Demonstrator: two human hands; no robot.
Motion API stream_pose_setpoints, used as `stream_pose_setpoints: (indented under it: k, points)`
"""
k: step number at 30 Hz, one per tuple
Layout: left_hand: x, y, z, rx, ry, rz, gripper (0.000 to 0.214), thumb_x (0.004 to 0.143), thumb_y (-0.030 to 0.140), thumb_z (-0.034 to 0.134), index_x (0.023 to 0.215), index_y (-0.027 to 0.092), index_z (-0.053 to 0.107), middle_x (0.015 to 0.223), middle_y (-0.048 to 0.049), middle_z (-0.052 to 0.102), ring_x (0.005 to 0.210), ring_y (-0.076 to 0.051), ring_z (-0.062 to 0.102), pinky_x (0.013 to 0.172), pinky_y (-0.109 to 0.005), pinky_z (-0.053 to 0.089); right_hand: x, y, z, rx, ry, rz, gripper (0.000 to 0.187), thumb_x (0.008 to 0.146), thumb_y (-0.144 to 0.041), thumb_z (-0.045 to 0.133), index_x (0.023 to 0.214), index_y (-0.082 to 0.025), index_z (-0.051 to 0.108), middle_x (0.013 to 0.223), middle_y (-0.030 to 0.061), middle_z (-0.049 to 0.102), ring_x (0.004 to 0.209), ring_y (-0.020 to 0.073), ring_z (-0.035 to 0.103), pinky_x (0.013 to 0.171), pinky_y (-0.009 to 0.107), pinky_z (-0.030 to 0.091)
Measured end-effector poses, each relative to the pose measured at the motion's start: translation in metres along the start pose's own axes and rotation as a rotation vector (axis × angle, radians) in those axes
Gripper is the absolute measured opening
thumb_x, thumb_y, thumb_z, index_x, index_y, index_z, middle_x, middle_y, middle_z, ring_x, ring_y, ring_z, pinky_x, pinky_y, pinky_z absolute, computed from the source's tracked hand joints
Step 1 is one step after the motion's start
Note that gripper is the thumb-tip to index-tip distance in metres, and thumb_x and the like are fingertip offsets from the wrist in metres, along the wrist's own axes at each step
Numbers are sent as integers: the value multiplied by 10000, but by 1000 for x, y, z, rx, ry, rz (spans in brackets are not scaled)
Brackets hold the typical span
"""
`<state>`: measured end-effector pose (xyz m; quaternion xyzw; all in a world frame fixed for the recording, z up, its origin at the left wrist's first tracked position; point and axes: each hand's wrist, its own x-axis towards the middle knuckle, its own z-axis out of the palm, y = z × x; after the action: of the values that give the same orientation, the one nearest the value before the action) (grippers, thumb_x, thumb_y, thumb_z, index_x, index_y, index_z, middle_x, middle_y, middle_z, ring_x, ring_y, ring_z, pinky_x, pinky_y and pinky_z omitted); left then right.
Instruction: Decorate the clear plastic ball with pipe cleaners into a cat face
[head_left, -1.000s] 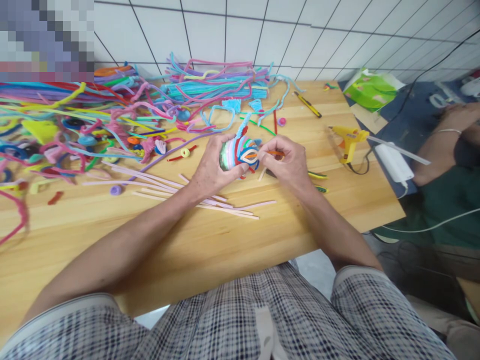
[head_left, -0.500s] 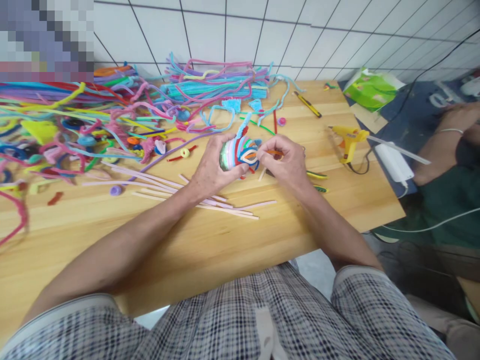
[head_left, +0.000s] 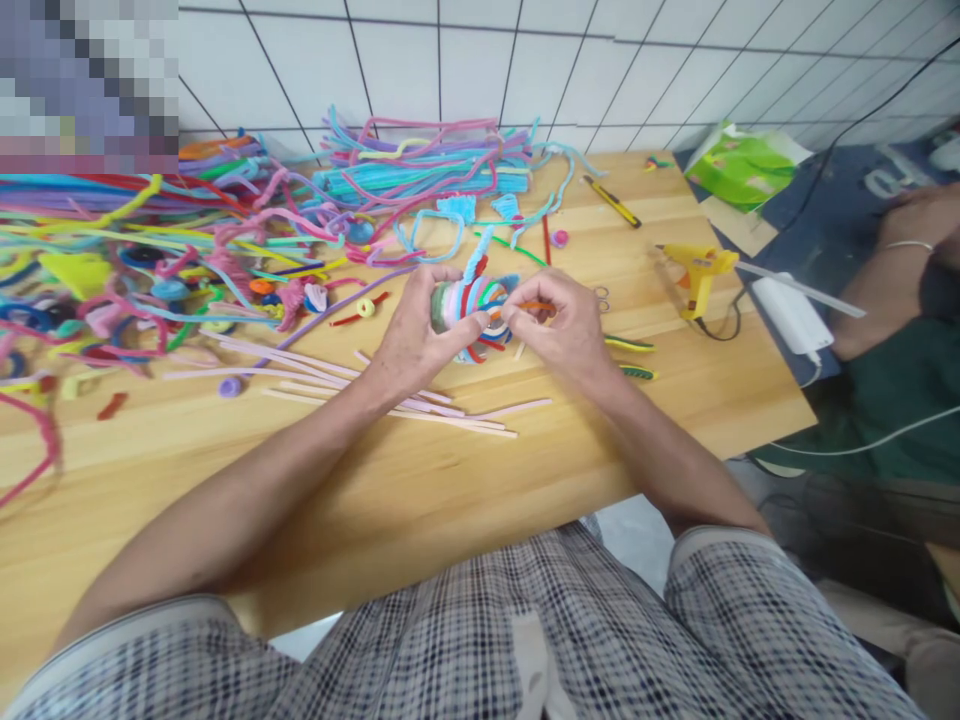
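Above the middle of the wooden table, my left hand [head_left: 421, 325] grips a rounded figure made of coiled pipe cleaners [head_left: 466, 303], striped in green, pink, blue, red and white. A light blue twisted stem sticks up from it. My right hand [head_left: 559, 318] is closed in a pinch on an orange pipe cleaner [head_left: 538, 307] at the figure's right side, close to my left thumb. Fingers hide the place where the orange strand meets the figure. Below my left wrist lie several pale pink pipe cleaners [head_left: 465, 415].
Bundled blue and pink pipe cleaners [head_left: 427, 180] lie along the wall, with a colourful heap [head_left: 247, 240] leftward. A yellow glue gun [head_left: 697, 275], a utility knife [head_left: 613, 202] and yellow-black handles [head_left: 634, 372] lie rightward. Another person's arm [head_left: 885, 280] is at far right.
The figure has turned slightly in my left hand, and my left thumb now presses nearer the orange strand. My right hand stays pinched at the same side.
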<state>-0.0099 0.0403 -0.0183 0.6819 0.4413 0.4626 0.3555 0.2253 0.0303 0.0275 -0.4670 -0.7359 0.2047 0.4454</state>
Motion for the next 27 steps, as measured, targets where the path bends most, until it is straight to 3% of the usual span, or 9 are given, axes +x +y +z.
stream_pose_setpoints:
  k: [3,7,12,16,20,27]
  points:
    - [0,2,0,-19,-6,-40,702,937,647,1001,1376,248,625,1160,-31,758,962,-218,732,956,-427,689,-2,0,2,-9,-8,-3,95,946,-241,785,853,-244,765,844,-10,726,746,166,605,739,329,508]
    - [1,2,1,-15,22,-46,649,901,559,1019,1326,263,628,1150,-25,751,953,-220,731,901,-401,678,-5,2,3,14,7,-7,56,967,-294,818,962,-251,783,918,-6,784,780,175,658,762,334,558]
    - [2,-3,4,37,65,-31,631,870,450,1028,1303,267,608,1215,-36,732,1061,-258,755,1021,-455,669,-12,12,-1,-45,36,-126,25,1039,-281,777,1042,-274,801,985,17,830,888,217,755,838,369,619]
    - [1,-3,5,58,96,-18,612,882,423,1021,1289,269,592,1252,-43,717,1136,-282,755,1101,-492,657,-15,17,-2,-142,62,-280,113,1087,-243,739,1054,-289,837,996,30,849,910,228,784,862,385,633]
    - [-1,1,5,51,89,-28,613,918,480,995,1314,267,579,1233,-44,718,1088,-272,749,1064,-492,674,-16,18,0,-217,90,-349,174,1116,-198,716,1086,-298,855,1016,24,857,922,218,798,881,375,637]
    - [-2,1,7,48,87,-12,655,938,615,965,1332,277,566,1210,-45,729,1095,-290,773,1034,-510,705,-21,19,5,-277,79,-348,251,1150,-189,668,1192,-316,881,1118,52,869,1057,243,823,1001,412,669]
